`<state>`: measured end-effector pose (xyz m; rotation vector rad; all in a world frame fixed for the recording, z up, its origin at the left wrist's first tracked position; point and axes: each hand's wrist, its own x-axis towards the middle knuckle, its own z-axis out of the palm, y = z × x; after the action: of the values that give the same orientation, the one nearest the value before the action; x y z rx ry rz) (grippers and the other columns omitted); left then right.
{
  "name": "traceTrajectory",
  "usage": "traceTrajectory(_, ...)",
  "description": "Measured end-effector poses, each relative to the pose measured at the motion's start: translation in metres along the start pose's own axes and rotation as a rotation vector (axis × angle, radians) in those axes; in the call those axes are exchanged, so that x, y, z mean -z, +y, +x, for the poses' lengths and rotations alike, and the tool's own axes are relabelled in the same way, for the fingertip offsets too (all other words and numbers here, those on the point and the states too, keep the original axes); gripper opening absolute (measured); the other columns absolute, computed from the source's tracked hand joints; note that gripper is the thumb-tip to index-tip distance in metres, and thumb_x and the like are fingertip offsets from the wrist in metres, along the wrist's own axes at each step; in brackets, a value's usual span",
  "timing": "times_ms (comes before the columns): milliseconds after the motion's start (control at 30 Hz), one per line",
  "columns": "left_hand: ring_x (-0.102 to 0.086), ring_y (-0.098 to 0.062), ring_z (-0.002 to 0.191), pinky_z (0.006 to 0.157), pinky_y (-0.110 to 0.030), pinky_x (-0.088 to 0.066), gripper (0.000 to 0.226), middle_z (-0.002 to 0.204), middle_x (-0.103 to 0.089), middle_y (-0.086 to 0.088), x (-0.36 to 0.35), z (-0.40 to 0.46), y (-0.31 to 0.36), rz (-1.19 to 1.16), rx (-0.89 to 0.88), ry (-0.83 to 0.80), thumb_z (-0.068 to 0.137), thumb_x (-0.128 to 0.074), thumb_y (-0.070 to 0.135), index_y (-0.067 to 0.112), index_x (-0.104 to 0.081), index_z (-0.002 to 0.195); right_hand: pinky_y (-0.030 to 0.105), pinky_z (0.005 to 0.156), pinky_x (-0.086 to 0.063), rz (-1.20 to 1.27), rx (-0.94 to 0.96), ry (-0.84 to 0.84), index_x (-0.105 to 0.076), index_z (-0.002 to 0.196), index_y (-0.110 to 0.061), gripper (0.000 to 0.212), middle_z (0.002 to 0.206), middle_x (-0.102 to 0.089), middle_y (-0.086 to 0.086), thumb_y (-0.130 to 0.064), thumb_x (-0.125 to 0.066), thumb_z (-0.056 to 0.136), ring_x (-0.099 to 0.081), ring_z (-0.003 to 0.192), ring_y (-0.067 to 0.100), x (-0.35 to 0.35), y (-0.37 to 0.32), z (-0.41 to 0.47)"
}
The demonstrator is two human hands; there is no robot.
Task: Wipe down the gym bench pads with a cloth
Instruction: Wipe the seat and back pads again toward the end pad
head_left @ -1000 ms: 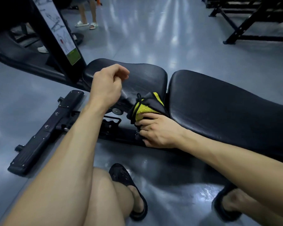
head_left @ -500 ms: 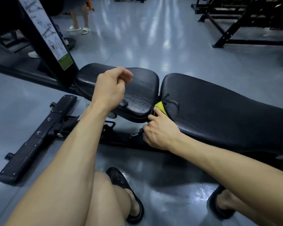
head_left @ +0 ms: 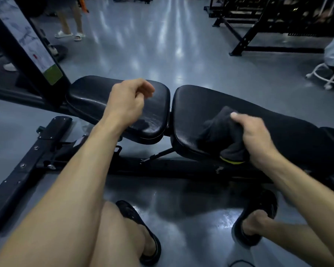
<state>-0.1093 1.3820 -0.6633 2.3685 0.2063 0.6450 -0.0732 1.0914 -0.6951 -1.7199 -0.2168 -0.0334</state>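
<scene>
The right hand (head_left: 256,139) grips the cloth (head_left: 223,135) against the long pad's (head_left: 268,114) near edge, left hand (head_left: 126,102) loosely curled and empty, so the wipe looks underway; next likely sweeps rightward.

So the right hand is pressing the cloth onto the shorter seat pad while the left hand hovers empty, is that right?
Not quite: the head view shows the right hand pressing the cloth onto the longer back pad, not the shorter seat pad. The left hand does hover empty.
</scene>
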Motion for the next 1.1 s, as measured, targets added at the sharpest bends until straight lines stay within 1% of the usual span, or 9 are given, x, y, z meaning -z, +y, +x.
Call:
traceTrajectory(133, -0.07, -0.008, 0.097, 0.098, -0.025, -0.052, 0.044, 0.096, -0.075, 0.006, -0.006, 0.002, 0.006, -0.007, -0.031, -0.018, 0.091, -0.041, -0.005, 0.019, -0.075, 0.105, 0.029, 0.075, -0.047, 0.073, 0.05, 0.259, -0.063, 0.073, -0.02, 0.028, 0.071, -0.065, -0.01, -0.03, -0.054, 0.097, -0.058, 0.07, 0.001, 0.021, -0.013, 0.02)
traceTrajectory(233, -0.07, -0.008, 0.096, 0.097, -0.023, -0.051, 0.044, 0.096, -0.075, 0.005, -0.013, 0.005, 0.011, 0.01, -0.04, -0.044, 0.09, -0.041, -0.005, 0.019, -0.076, 0.104, 0.045, 0.1, -0.044, -0.3, 0.254, 0.032, -0.07, 0.1, -0.016, 0.034, 0.106, -0.071, 0.005, -0.041, -0.047, 0.097, -0.06, 0.103, 0.012, -0.011, 0.014, 0.01)
traceTrajectory(333, -0.07, -0.009, 0.097, 0.098, -0.028, -0.052, 0.045, 0.095, -0.076, 0.005, -0.024, 0.007, 0.012, 0.023, -0.064, -0.068, 0.087, -0.041, -0.005, 0.02, -0.076, 0.103, 0.067, 0.119, -0.004, -0.894, 0.474, -0.392, -0.053, 0.142, -0.036, 0.053, 0.16, -0.038, -0.009, -0.059, -0.031, 0.098, -0.019, 0.154, 0.03, -0.055, 0.052, -0.021)
traceTrajectory(400, -0.07, -0.009, 0.097, 0.098, -0.029, -0.053, 0.046, 0.095, -0.076, 0.005, -0.031, 0.009, 0.012, 0.032, -0.086, -0.105, 0.086, -0.041, -0.005, 0.021, -0.075, 0.103, 0.074, 0.113, -0.005, -1.204, 0.656, -0.478, -0.038, 0.151, -0.044, 0.058, 0.168, -0.015, -0.012, -0.066, -0.026, 0.098, -0.006, 0.155, 0.039, -0.06, 0.069, -0.034)
traceTrajectory(500, -0.07, -0.006, 0.097, 0.098, -0.027, -0.052, 0.046, 0.094, -0.075, 0.009, -0.034, 0.013, 0.01, 0.052, -0.093, -0.145, 0.086, -0.042, -0.004, 0.024, -0.075, 0.102, 0.07, 0.113, -0.016, -1.262, 0.742, -0.437, -0.028, 0.155, -0.045, 0.06, 0.169, -0.011, -0.008, -0.062, -0.038, 0.098, -0.01, 0.154, 0.041, -0.041, 0.083, -0.035)
traceTrajectory(633, -0.069, -0.007, 0.099, 0.098, -0.025, -0.051, 0.047, 0.095, -0.074, 0.011, -0.031, 0.019, 0.003, 0.073, -0.087, -0.159, 0.087, -0.042, -0.005, 0.023, -0.075, 0.102, 0.071, 0.107, -0.025, -1.389, 0.835, -0.314, -0.025, 0.156, -0.043, 0.076, 0.169, -0.015, -0.001, -0.035, -0.062, 0.09, -0.02, 0.15, 0.049, -0.035, 0.106, -0.041)
traceTrajectory(733, -0.068, -0.004, 0.096, 0.093, -0.015, -0.049, 0.046, 0.094, -0.073, 0.01, -0.026, 0.02, -0.003, 0.09, -0.069, -0.152, 0.088, -0.042, -0.007, 0.021, -0.076, 0.103, 0.075, 0.105, -0.023, -1.406, 0.836, -0.248, -0.032, 0.154, -0.039, 0.079, 0.169, -0.009, 0.005, -0.014, -0.05, 0.082, -0.018, 0.146, 0.057, -0.061, 0.103, -0.036)
traceTrajectory(900, -0.067, 0.0, 0.093, 0.083, -0.002, -0.042, 0.046, 0.091, -0.072, 0.012, -0.017, 0.014, -0.016, 0.105, -0.026, -0.141, 0.088, -0.042, -0.004, 0.025, -0.076, 0.101, 0.076, 0.106, -0.019, -1.542, 0.721, -0.352, -0.065, 0.125, -0.03, 0.042, 0.169, 0.001, 0.01, -0.024, -0.044, 0.09, -0.009, 0.144, 0.062, -0.108, 0.087, -0.028)
traceTrajectory(1100, -0.068, 0.003, 0.093, 0.088, -0.013, -0.05, 0.048, 0.09, -0.074, 0.014, -0.02, 0.009, -0.008, 0.044, 0.0, -0.126, 0.086, -0.041, -0.003, 0.027, -0.076, 0.097, 0.071, 0.11, -0.02, -1.411, 0.888, -0.377, -0.046, 0.146, -0.04, 0.049, 0.17, -0.003, -0.003, -0.038, -0.05, 0.098, -0.012, 0.15, 0.052, -0.067, 0.093, -0.027)
